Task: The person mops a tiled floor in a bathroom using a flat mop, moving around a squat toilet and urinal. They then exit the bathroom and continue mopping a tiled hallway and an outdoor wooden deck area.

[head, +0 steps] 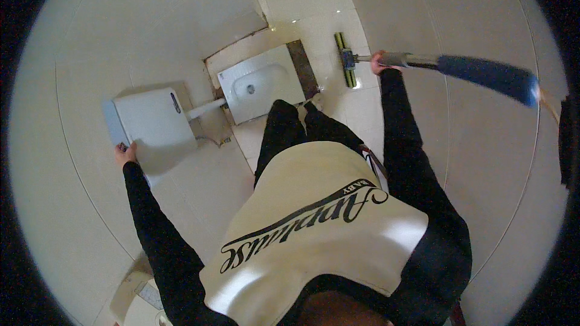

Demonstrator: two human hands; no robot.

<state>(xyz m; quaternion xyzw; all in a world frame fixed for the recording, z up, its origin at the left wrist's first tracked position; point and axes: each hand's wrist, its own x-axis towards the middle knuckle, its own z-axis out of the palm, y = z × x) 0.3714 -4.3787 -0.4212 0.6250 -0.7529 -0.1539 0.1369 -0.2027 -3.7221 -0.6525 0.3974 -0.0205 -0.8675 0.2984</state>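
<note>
My right hand [379, 63] grips the metal pole of a sponge mop [393, 59]. Its yellow-and-black head [346, 59] is over the tiled floor, and a blue sleeve [487, 77] covers the upper part of the pole, out to the right. On the left, my left hand [126, 154] is at the near corner of a white plastic toilet cistern [152, 115] on the wall. A small dark thing shows at its fingers; what it is, and whether they hold it, is unclear. Ahead of my feet lies a white ceramic squat toilet [260, 86].
A white flush pipe [207, 108] runs from the cistern to the squat toilet. Below the cistern, a thin hose [210, 140] meets a wall fitting. Tiled walls [489, 145] close in on both sides. A dark strip [303, 65] borders the toilet. A whitish fixture [145, 303] stands at lower left.
</note>
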